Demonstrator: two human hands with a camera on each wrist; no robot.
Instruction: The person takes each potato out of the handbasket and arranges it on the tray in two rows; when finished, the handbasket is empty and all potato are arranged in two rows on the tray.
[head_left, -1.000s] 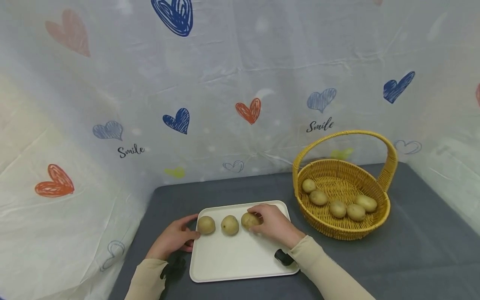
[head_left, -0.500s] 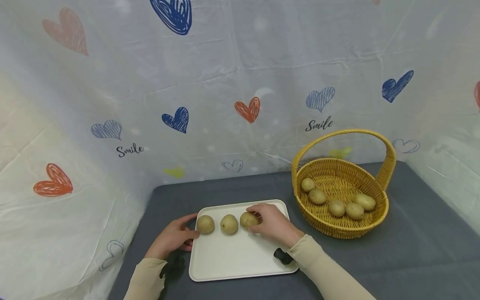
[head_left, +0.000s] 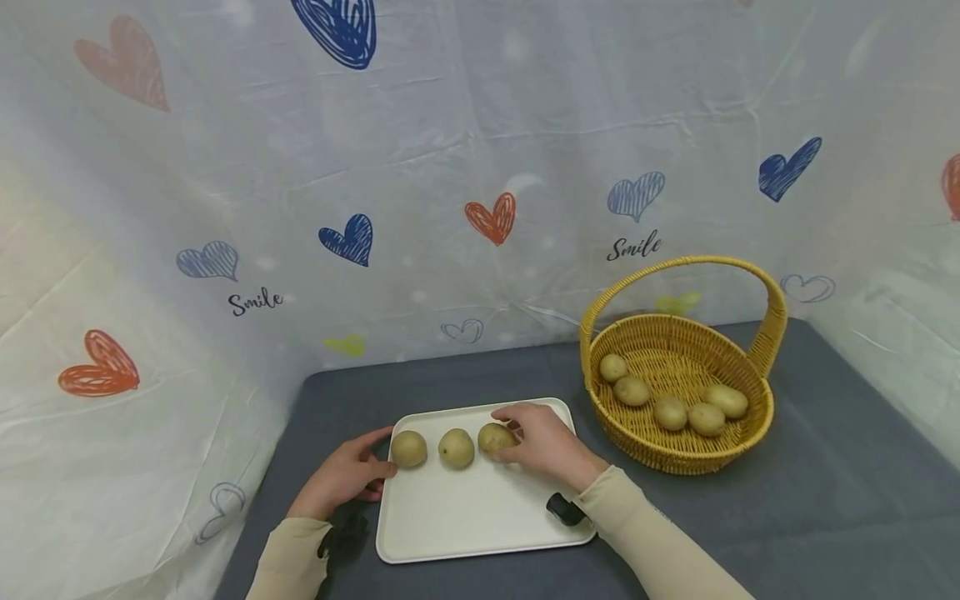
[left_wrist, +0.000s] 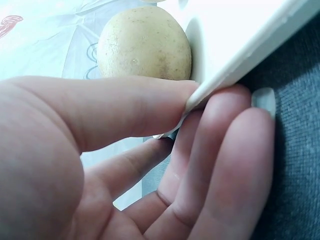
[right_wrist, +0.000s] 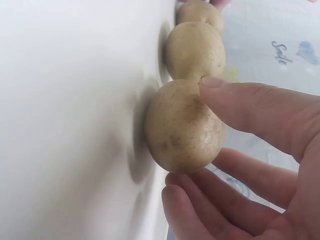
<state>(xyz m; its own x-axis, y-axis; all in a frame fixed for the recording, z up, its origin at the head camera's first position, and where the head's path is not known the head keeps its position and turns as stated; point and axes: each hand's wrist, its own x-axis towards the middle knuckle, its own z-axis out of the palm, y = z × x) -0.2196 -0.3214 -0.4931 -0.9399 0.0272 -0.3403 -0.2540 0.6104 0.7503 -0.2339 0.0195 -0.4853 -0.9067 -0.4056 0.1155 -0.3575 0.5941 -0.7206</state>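
Note:
Three round, tan potatoes stand in a row along the far side of a white rectangular tray [head_left: 465, 517]. At the tray's left edge, my left hand [head_left: 339, 479] pinches the rim, its thumb on top and its other fingers beneath, as the left wrist view shows. Close by that thumb sits the left potato [left_wrist: 145, 45]. The middle potato [head_left: 456, 448] is touched by neither hand. My right hand [head_left: 551, 446] grips the right potato [right_wrist: 185, 127] between thumb and fingertips; in the head view the fingers partly cover it.
A yellow wicker basket [head_left: 675, 362] with a tall arched handle stands right of the tray, holding several potatoes [head_left: 632, 391]. Dark grey cloth [head_left: 450, 379] covers the table. Behind it hangs a pale curtain [head_left: 420, 150] printed with hearts.
Both hands and the potatoes keep their places on the tray. Only the head view has shifted slightly, so everything appears a little further left.

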